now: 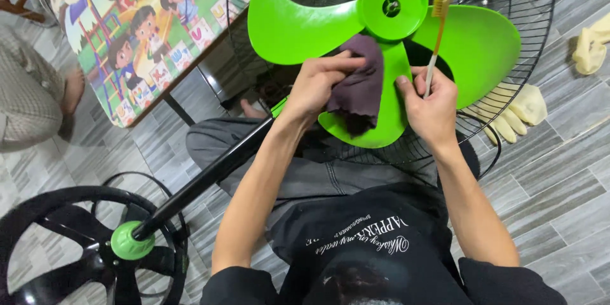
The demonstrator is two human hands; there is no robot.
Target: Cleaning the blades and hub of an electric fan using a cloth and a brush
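Note:
A bright green fan blade point(298, 28) with a round hub point(392, 5) lies over a black wire fan guard point(521, 82) in front of me. My left hand point(318, 82) presses a dark purple cloth point(361, 86) onto the lower blade. My right hand point(432, 105) grips the edge of that same blade and holds a toothbrush point(436, 32), its bristled head pointing up beside the hub.
A black fan pole point(210, 175) with a green collar runs down left to a round black base point(70, 248). A small table with a cartoon picture top point(143, 25) stands at upper left. Yellow rubber gloves point(515, 111) lie on the grey tiled floor. Another person's foot point(73, 89) shows at left.

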